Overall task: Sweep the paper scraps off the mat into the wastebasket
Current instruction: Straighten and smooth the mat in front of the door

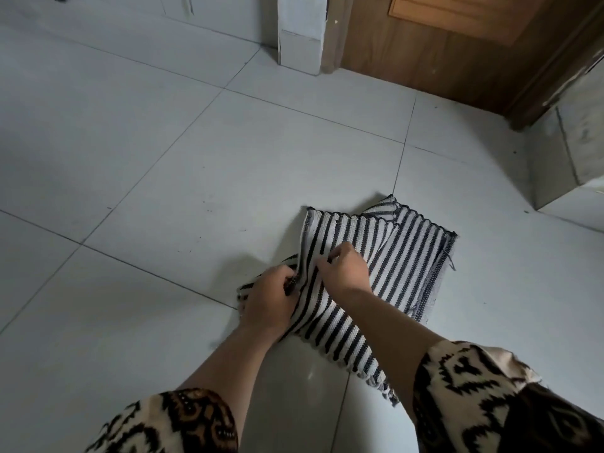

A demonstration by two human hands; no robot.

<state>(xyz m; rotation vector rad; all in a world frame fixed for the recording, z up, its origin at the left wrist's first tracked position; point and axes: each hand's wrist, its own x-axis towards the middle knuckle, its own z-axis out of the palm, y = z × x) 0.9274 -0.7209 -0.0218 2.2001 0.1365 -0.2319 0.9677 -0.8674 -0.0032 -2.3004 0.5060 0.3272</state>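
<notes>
A black-and-white striped mat (402,256) lies folded and bunched on the pale tiled floor, its far corners turned over each other. My left hand (269,299) grips a gathered fold at the mat's left edge. Just to its right, my right hand (344,268) pinches the fabric near the middle, fingers curled down into it. I see no paper scraps on the mat or floor, and no wastebasket is in view.
A brown wooden door (457,44) stands at the back right beside a white door post (300,34). A tiled ledge (575,158) juts out at the right edge. Pale floor tiles (147,158) stretch to the left and back.
</notes>
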